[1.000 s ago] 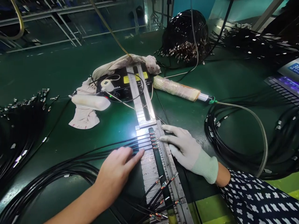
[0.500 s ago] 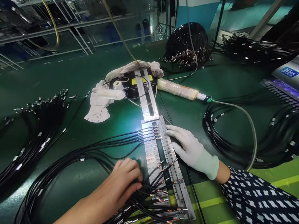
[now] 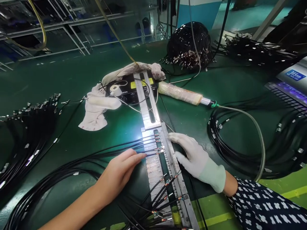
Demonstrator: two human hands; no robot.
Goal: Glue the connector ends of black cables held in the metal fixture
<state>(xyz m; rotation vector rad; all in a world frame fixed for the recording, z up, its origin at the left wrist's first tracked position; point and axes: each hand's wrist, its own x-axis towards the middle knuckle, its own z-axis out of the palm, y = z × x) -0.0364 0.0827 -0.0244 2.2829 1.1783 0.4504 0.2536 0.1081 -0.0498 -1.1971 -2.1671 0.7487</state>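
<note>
My bare left hand (image 3: 123,166) pinches a thin black cable (image 3: 151,154) at the left edge of a slotted metal fixture (image 3: 153,167). That cable's metal-tipped end lies across the fixture's slot. Just above it, several black cables (image 3: 134,142) lie side by side in the grooves, their tips over the slot. My right hand (image 3: 193,155), in a white glove, rests with its fingers stretched out against the fixture's right-hand rail (image 3: 170,156); its thumb is apart from the fingers. Lower down, more loose cables (image 3: 159,188) with metal and orange tips lie across the fixture.
Behind the fixture stands a black device (image 3: 128,92) draped with a pale cloth (image 3: 93,116). A wrapped handle (image 3: 179,92) with a hose lies to its right. Cable bundles (image 3: 35,134) spread at left, with a coil (image 3: 216,127) at right and a heap (image 3: 189,48) behind.
My left hand has moved up along the fixture from the loose cables and now holds a cable at the grooves. My right hand stays at the rail. The view has shifted slightly.
</note>
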